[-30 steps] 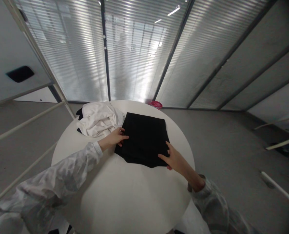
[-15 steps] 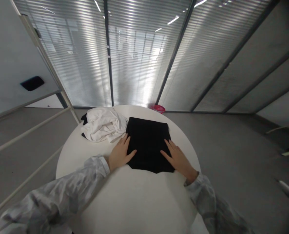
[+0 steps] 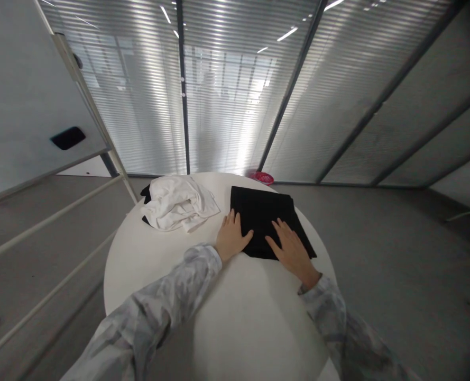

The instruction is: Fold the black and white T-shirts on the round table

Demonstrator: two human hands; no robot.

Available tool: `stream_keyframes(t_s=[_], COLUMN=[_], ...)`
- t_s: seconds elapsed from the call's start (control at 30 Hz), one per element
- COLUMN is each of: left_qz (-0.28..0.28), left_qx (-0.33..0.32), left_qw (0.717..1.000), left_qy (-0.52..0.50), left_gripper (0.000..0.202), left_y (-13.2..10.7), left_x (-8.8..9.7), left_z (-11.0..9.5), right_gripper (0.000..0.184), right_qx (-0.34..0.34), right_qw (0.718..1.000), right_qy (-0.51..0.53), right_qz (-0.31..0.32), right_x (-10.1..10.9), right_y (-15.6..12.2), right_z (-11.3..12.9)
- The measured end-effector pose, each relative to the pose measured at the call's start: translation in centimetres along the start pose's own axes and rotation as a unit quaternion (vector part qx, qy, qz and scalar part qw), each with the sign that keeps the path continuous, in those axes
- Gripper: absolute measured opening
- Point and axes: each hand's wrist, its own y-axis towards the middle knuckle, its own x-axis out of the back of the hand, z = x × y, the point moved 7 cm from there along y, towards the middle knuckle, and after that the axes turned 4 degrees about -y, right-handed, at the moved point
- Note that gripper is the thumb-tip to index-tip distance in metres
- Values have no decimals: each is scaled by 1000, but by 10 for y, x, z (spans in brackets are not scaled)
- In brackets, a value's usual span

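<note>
Black cloth lies flat under two hands; white cloth lies rumpled

A flat, roughly four-sided piece of matte black cloth [image 3: 258,207] lies on the far right part of the round white counter [image 3: 235,323]. It looks already squared and mostly smooth, though its near edge runs unevenly. The left hand [image 3: 230,237] rests at its left edge, the right hand [image 3: 292,251] on its near right part; the fingers of both are spread and released, lying on the cloth without gripping it. The crumpled heap of soft white cloth [image 3: 176,203], to the left and apart from both hands, seems unworked.

Counted: one black piece, one white heap, one counter, two hands. Dark fabric [image 3: 146,194] shows at two spots beside the heap; whether that is one piece or two, I cannot tell.
</note>
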Motion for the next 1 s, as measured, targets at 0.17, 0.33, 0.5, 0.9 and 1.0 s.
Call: stream_keyframes(t_s=[0.17, 0.33, 0.5, 0.9, 1.0], left_qz=[2, -4, 30, 61, 73], left_qx=[9, -7, -44, -69, -75], left_qw=[1000, 1000, 998, 995, 994], left_qy=[14, 14, 14, 33, 39], left_gripper=[86, 77, 86, 96, 101], left_y=[6, -5, -18, -18, -17], left_x=[-4, 6, 15, 11, 11], left_z=[-2, 4, 6, 10, 7], right_gripper=[71, 74, 72, 73, 72], right_qx=[2, 46, 68, 88, 90], right_qw=[1000, 998, 996, 991, 990], right_qy=[-22, -32, -27, -21, -24], right_qz=[15, 34, 47, 97, 102], right_x=[-22, -34, -42, -54, -56], right_y=[20, 40, 52, 79, 88], right_z=[-13, -28, -34, -41, -43])
